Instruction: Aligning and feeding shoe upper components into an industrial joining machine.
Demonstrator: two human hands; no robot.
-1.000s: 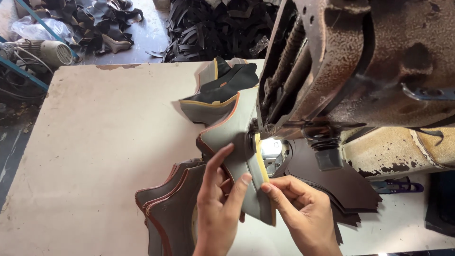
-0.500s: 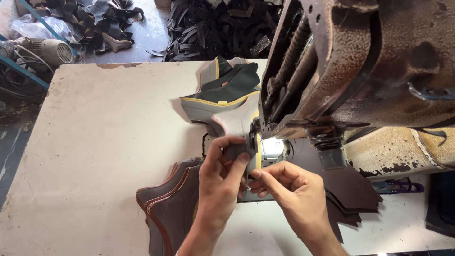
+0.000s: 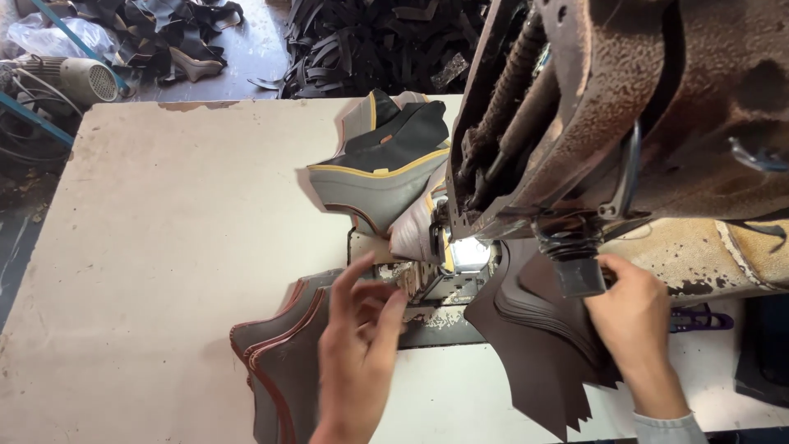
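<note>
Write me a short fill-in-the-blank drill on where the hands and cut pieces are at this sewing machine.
1. The left hand hovers, fingers spread, over the stack of ____-edged pieces.
2. The right hand rests on the stack of dark brown pieces, which lies to the ____ of the needle area.
3. The grey pieces behind the needle have ____ trim.

Missing words: red; right; yellow
</note>
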